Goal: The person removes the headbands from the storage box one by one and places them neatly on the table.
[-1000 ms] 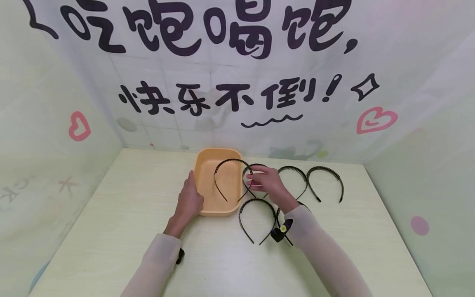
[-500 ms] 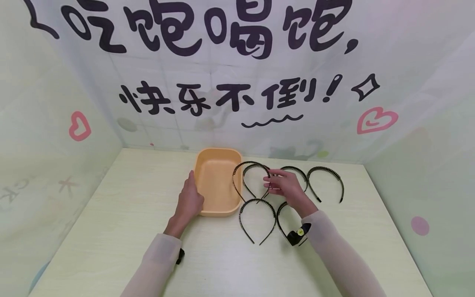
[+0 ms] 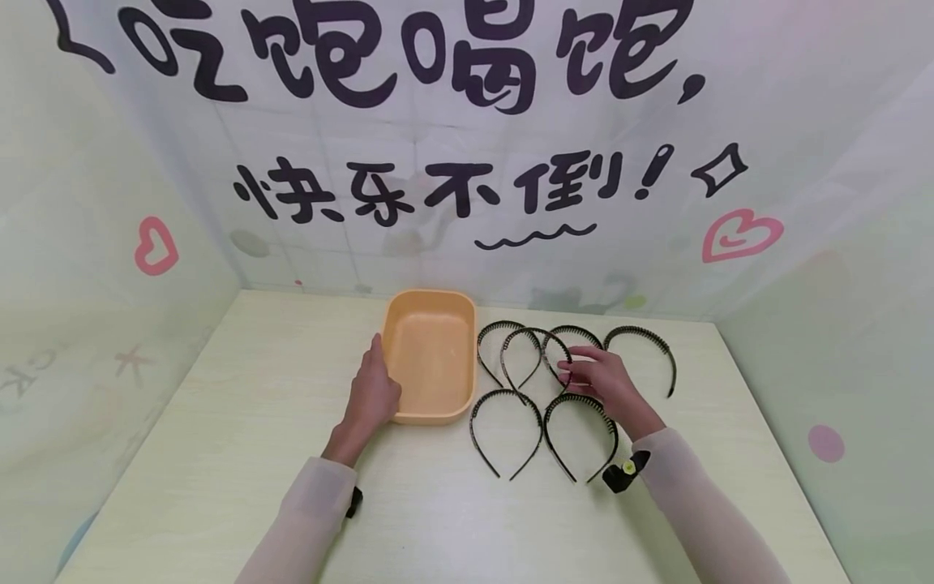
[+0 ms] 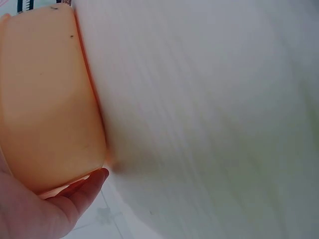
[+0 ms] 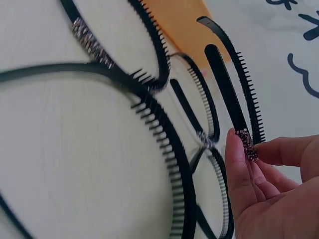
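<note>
In the head view, my left hand [image 3: 372,391] grips the left wall of an orange plastic box [image 3: 432,365]. The left wrist view shows its fingers at one end of the box [image 4: 50,99]. My right hand [image 3: 600,380] pinches a thin black toothed headband [image 3: 503,361] by one side and holds it up over the back-row headbands. Close up in the right wrist view, thumb and fingers press on a glittery patch of this headband [image 5: 227,84], its tips pointing away from the palm. Right below that hand lies another headband [image 3: 581,398], toothed arc toward the back.
More black headbands lie on the pale table [image 3: 438,511]: a back-left one [image 3: 503,324], a back-middle one [image 3: 574,329], a back-right one [image 3: 640,331] and a front-left one [image 3: 506,392]. A printed cloth wall [image 3: 423,268] stands behind the table, with cloth at both sides.
My right hand has carried the headband rightward, from over the box to over the back-row headbands. My left hand and the box have stayed in place.
</note>
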Motion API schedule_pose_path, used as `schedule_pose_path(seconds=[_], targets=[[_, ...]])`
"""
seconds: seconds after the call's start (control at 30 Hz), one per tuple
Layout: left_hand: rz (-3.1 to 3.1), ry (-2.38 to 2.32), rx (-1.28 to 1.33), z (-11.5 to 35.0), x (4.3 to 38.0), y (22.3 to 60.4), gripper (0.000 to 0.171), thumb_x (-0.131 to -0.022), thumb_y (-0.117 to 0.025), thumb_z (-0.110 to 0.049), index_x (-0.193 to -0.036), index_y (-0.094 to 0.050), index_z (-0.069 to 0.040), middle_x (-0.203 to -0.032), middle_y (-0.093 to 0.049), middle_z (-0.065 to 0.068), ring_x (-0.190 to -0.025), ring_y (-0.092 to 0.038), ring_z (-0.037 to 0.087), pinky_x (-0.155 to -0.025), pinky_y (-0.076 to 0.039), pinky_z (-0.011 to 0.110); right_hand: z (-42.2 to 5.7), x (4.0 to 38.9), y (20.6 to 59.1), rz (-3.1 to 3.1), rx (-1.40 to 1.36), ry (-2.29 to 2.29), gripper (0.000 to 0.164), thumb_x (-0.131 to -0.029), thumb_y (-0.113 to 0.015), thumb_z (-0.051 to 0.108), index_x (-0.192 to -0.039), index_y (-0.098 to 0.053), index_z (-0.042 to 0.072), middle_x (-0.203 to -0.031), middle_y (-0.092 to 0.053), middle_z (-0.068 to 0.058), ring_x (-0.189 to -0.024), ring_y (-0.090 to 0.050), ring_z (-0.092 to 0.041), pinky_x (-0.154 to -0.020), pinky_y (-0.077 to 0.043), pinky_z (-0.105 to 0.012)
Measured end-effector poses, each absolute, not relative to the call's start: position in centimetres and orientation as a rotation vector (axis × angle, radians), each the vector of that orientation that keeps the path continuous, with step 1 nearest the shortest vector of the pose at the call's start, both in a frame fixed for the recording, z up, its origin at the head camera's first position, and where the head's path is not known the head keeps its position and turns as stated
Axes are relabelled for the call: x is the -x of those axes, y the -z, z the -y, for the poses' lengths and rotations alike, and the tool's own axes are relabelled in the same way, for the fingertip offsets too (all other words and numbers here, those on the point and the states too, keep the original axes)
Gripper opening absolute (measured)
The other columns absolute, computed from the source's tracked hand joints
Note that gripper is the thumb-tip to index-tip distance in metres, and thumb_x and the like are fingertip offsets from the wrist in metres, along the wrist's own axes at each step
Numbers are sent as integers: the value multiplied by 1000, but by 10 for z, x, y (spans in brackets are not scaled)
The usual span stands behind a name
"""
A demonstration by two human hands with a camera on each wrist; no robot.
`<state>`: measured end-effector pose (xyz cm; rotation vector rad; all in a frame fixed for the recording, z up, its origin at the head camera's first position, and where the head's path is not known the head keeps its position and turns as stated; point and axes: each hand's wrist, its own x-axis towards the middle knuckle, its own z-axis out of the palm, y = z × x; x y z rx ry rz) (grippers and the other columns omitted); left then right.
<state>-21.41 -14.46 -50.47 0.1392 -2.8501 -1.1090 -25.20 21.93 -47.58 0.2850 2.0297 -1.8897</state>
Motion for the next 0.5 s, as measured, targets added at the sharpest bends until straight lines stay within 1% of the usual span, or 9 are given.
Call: schedule_pose_path(seconds=[0.2, 0.33, 0.5], targets=[[2842, 1104, -131, 145, 214, 505, 85, -73, -47, 5, -144, 0, -4, -130, -35, 28, -97, -51, 42, -79, -44, 50, -241, 248, 480, -2042, -277, 1851, 49, -88, -55, 11, -135, -40, 10, -122, -54, -21, -93, -62, -26, -73, -51, -32], [2846, 1108, -133, 145, 214, 505, 85, -74, -47, 6, -144, 0, -3, -130, -35, 29, -95, -52, 41, -77, -45, 49, -253, 246, 482, -2046, -275, 1840, 51, -88, -55, 12, -136, -38, 9, -120, -56, -19, -93, -63, -24, -73, -51, -33], [2844, 1109, -129, 144, 214, 504, 83, -74, -46, 5, -144, -2, -2, -131, -34, 29, -96, -52, 42, -78, -44, 50, -268, 243, 486, -2058, -271, 1827, 51, -89, -54, 13, -136, -37, 8, -117, -58, -17, -92, -63, -24, -72, -51, -32]])
